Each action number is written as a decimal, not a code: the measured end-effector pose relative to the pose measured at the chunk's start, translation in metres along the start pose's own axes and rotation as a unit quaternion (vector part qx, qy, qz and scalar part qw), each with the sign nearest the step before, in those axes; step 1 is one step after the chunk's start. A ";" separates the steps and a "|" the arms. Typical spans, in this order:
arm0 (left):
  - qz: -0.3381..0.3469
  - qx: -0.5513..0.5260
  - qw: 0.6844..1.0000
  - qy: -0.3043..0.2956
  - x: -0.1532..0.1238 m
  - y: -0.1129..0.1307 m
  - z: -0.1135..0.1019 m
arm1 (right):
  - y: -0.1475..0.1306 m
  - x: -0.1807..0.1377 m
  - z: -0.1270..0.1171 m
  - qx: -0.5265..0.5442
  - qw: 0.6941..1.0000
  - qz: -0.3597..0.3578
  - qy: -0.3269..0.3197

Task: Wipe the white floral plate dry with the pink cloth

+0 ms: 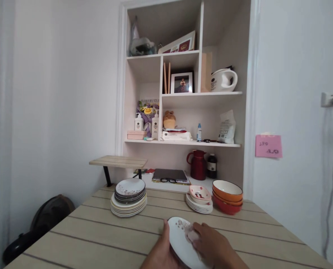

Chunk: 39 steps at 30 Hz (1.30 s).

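A white plate with a brown floral print is tilted up above the near part of the table. My left hand grips it by the left edge, thumb along the rim and the other fingers hidden beneath. Bunched in the closed fingers of my right hand is a pale cloth, pressed against the plate's face; whether it is fabric or tissue is not clear. Further back on the left stands a stack of plates, with floral dark-rimmed ones on top of white ones.
At the back right are a patterned square bowl on white saucers and stacked orange and red bowls. Behind the slatted table are a laptop, glasses, a red jug and a dark bottle. A small raised shelf stands left.
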<state>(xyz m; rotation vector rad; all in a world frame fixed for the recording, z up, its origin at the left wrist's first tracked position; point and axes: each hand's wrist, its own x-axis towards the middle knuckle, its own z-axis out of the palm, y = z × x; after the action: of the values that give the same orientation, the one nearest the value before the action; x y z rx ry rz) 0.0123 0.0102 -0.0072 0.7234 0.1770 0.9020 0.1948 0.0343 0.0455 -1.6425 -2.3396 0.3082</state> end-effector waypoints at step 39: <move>0.019 -0.015 0.999 0.038 0.003 -0.004 0.006 | -0.044 -0.007 0.001 0.193 0.967 -0.161 -0.042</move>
<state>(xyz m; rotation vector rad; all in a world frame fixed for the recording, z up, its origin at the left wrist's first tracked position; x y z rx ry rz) 0.0192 0.0085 -0.0046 0.6679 0.2168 0.9678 0.1579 0.0126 0.0581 -1.0729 -2.3660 0.7197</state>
